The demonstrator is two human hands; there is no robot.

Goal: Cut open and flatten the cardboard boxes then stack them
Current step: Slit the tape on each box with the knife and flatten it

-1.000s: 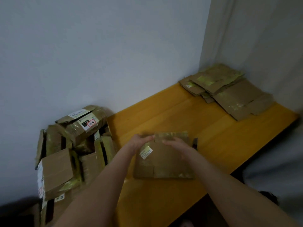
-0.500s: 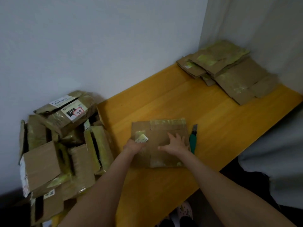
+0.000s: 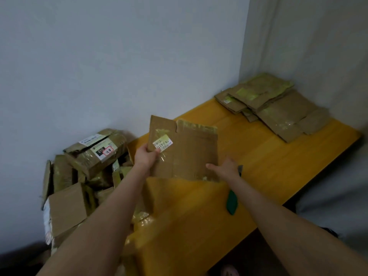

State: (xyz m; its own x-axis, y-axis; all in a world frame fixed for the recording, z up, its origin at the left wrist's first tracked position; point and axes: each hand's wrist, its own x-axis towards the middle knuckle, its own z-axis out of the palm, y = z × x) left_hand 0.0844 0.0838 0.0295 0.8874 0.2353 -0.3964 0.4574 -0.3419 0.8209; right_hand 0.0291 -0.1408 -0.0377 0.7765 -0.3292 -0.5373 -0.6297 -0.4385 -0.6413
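Cardboard, already cut and pressed flat, is the thing in hand: one flattened box (image 3: 185, 152) is held tilted up, clear of the counter (image 3: 258, 172), over its near-left part; a pale label (image 3: 162, 143) sits on its upper left face. The left hand (image 3: 146, 155) grips the sheet's left edge, thumb curled onto the front just under the label; the right hand (image 3: 227, 169) holds the lower right corner, thumb laid across the front, fingers behind the cardboard and hidden, so it looks like a pinch.

Cutting and flattening seem finished for this box; the step in hand appears to be the carry to the stack. The next move likely calls for swinging the sheet far and right to the stack of flattened boxes (image 3: 272, 106) in the counter's back corner, and laying it flat on top without nudging the loose sheets askew.

Counts: one box held; one green knife (image 3: 232, 202) lying on the counter just beside the right wrist; one stack, with about five or six sheets that can be told apart, the lower ones overlapped and not surely countable; one pile of uncut boxes (image 3: 89, 166) at the left end against the wall, at least six visible, more probably hidden beneath.
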